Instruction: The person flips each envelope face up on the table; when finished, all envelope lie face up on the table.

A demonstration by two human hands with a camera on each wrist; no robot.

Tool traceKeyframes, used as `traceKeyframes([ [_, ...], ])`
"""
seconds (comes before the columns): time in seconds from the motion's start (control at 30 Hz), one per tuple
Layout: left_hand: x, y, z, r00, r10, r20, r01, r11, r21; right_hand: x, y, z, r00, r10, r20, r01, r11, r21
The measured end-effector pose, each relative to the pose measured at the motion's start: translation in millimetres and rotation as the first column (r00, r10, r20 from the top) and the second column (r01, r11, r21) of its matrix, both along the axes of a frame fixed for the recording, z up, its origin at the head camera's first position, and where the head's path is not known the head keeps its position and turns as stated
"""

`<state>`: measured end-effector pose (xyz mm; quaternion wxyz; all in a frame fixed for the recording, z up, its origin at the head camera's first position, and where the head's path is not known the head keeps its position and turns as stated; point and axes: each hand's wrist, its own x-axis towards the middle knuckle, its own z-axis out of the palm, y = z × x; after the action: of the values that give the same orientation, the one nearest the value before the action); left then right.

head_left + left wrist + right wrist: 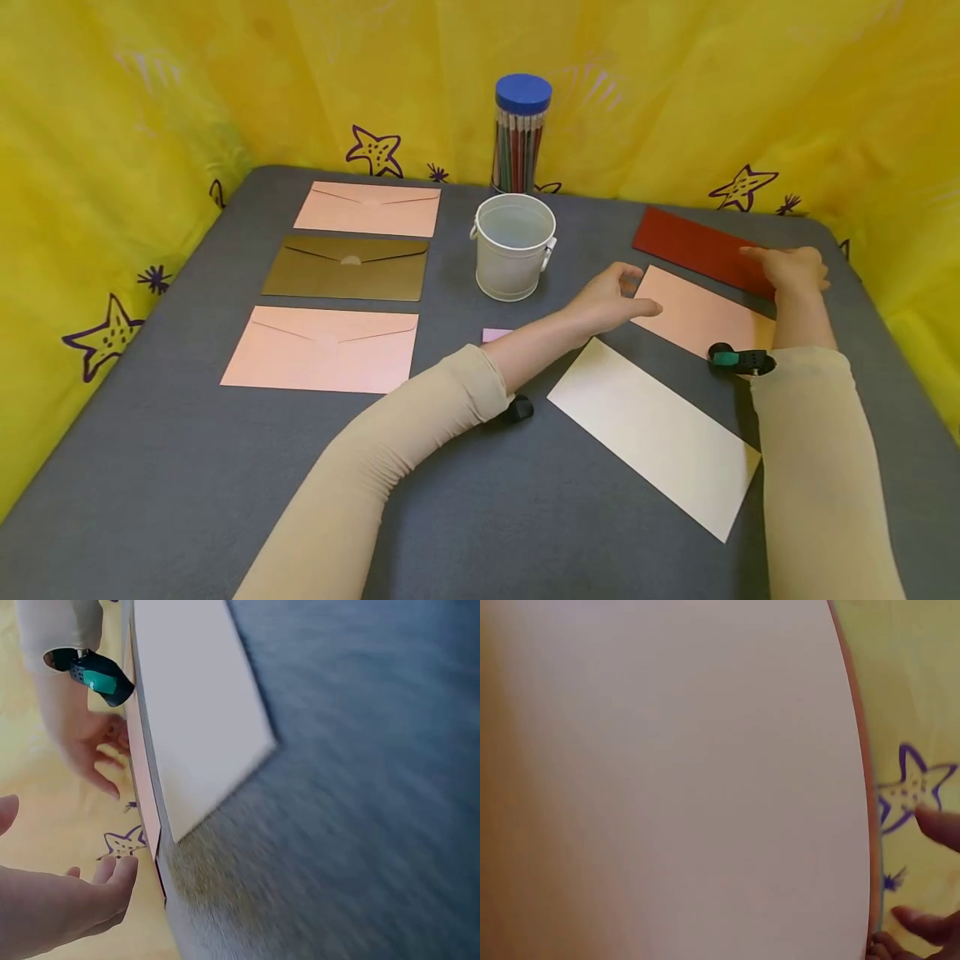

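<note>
At the right of the head view, my right hand (797,268) reaches over the right end of a red envelope-sized rectangle (697,247), thumb stretched across it. My left hand (609,297) is at the left end of a pink envelope-sized rectangle (693,310), thumb and fingers spread apart. The left wrist view shows that hand (71,904) with nothing between its fingers. Nearer to me lies a cream rectangle (660,433), slanted, no flap showing. A pale sheet surface (682,780) fills most of the right wrist view, with fingertips (922,926) at its right edge.
On the left lie a pink envelope (367,212), a gold envelope (345,275) and another pink envelope (322,354), flaps up. A white bucket (510,267) stands mid-table before a blue-lidded pencil tube (517,146). My left forearm partly covers a small lilac piece (495,334).
</note>
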<state>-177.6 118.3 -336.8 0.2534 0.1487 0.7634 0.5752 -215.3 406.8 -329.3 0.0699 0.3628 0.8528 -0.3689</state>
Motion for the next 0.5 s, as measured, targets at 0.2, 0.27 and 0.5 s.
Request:
traceKeyframes([
  [0.2,-5.9,10.6,-0.9,0.998,0.057,0.023,-0.058,0.997,0.040,0.0,4.8,0.7,0.975,0.121,0.189,-0.145,0.982,0.122],
  [0.27,-7.6,12.4,-1.5,0.997,0.067,0.024,-0.068,0.997,0.046,-0.8,4.4,0.4,0.967,0.137,0.213,-0.172,0.974,0.151],
  [0.5,-11.5,15.2,-2.6,0.991,0.119,0.065,-0.123,0.991,0.058,5.3,9.5,-0.4,0.991,0.046,0.122,-0.053,0.997,0.050],
])
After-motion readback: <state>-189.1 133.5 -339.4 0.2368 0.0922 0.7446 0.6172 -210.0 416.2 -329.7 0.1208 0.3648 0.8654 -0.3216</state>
